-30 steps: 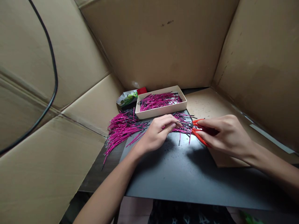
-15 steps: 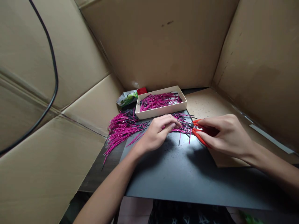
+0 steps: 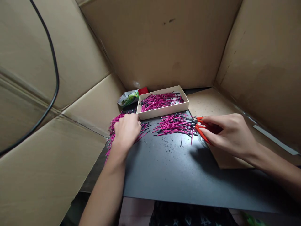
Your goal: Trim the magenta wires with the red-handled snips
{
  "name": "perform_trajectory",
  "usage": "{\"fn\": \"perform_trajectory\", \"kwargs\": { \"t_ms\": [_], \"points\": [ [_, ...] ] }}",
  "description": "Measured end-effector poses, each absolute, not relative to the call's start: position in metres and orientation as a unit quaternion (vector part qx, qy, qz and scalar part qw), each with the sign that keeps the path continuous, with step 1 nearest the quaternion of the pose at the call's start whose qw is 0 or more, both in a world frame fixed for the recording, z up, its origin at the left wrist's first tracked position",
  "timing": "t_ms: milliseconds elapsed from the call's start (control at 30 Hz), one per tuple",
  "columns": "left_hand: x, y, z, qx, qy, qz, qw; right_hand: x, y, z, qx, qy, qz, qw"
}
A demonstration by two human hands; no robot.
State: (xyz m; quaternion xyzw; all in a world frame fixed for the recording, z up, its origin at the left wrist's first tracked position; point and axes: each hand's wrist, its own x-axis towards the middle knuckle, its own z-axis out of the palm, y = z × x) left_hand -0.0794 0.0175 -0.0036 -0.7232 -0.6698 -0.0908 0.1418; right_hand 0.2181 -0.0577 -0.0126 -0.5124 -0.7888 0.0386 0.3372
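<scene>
My left hand (image 3: 127, 129) is over the left pile of pink and black wires (image 3: 114, 125), its fingers curled down and their tips hidden behind the knuckles. Red-handled scissors (image 3: 204, 133) are gripped in my right hand (image 3: 229, 131), with the dark blades pointing left over the right end of a second wire pile (image 3: 174, 125). Behind both piles stands an open cream box (image 3: 164, 111) with more of the same wires inside.
A green and white packet (image 3: 128, 98) with a red part lies left of the box. Cardboard walls (image 3: 160, 47) surround the dark table (image 3: 164, 179). A cardboard sheet (image 3: 204, 102) lies at the right, and a black cable (image 3: 55, 69) hangs at the left.
My left hand has moved left from beside the scissor blades to the left wire pile, uncovering the middle pile. My right hand and the scissors have hardly moved.
</scene>
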Motion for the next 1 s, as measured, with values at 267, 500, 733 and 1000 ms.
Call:
{"fn": "perform_trajectory", "kwargs": {
  "t_ms": [267, 500, 733, 1000],
  "points": [
    [-0.05, 0.019, -0.016, -0.79, -0.585, -0.183, 0.027, 0.219, -0.056, -0.014, -0.515, -0.791, 0.045, 0.328],
    [-0.021, 0.01, -0.036, -0.88, -0.418, -0.215, -0.072, 0.22, -0.055, -0.016, -0.548, -0.797, -0.002, 0.253],
    [-0.016, 0.011, -0.044, -0.9, -0.396, -0.169, -0.064, 0.222, -0.054, -0.016, -0.53, -0.796, 0.014, 0.292],
    [-0.017, 0.013, -0.048, -0.89, -0.413, -0.178, -0.069, 0.222, -0.055, -0.015, -0.527, -0.796, 0.038, 0.295]
  ]
}}
